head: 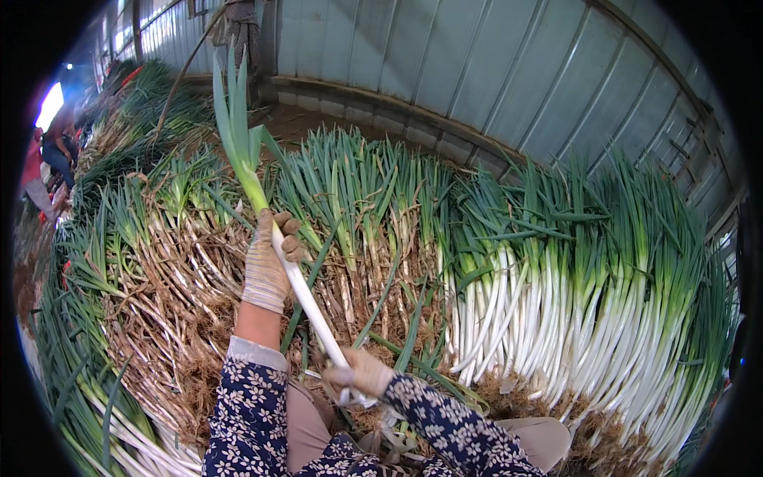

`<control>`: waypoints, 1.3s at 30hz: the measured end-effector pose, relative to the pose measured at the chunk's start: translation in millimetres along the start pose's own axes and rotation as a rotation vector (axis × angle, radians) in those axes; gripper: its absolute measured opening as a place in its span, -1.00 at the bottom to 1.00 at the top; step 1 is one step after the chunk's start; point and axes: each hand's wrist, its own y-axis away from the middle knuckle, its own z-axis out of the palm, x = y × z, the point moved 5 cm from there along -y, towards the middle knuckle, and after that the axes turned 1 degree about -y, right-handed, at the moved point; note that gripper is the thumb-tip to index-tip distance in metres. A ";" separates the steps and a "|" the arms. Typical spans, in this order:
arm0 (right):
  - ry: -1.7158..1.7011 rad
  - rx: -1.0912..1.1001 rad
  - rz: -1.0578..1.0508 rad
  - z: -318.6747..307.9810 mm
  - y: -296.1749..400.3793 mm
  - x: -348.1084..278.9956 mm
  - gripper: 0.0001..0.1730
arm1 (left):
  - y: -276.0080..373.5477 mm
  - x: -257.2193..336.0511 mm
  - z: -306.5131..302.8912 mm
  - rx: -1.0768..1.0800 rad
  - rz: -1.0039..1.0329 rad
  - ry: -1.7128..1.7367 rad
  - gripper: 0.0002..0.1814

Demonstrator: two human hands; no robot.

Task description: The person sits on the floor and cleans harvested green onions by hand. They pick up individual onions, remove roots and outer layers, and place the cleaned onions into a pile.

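A single long green onion point(301, 292) with a clean white stalk and green leaves slants across the middle of the view. My left hand point(271, 256), in a striped work glove, grips it where the white turns to green. Near the root end, my gloved right hand point(360, 372) is closed around the lower stalk and looks blurred. Pale, peeled-looking skin hangs just below that hand. The root tip itself is hidden. Behind the onion lie soil-brown, unpeeled green onions point(375, 280). To the right rests a wide row of clean white-stalked green onions point(554, 322).
More brown-stalked onions point(173, 316) lie to the left, with loose green leaves point(411, 334) over the middle. A corrugated metal wall point(429, 65) on a low block base point(381, 119) bounds the back. Another person point(56, 146) is at the far left.
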 end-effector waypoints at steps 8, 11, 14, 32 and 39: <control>-0.260 0.214 0.217 19.5 114.7 53.0 -0.60 | -1.6 21.5 -41.5 0.322 0.015 -0.179 -0.58; -0.287 0.237 0.198 27.0 147.4 57.1 -0.62 | -1.6 13.2 -47.0 0.366 -0.022 -0.191 -0.58; -0.253 0.272 0.247 32.9 180.5 69.4 -0.64 | -3.7 7.5 -63.4 0.396 -0.078 -0.154 -0.59; 1.384 0.116 0.308 -54.2 109.7 59.3 -0.25 | -32.6 18.2 -54.4 0.298 -0.025 -0.048 -0.84; 0.610 0.723 0.150 -204.9 -87.5 80.3 -0.44 | -37.6 -16.9 -34.1 0.319 -0.047 -0.315 -0.81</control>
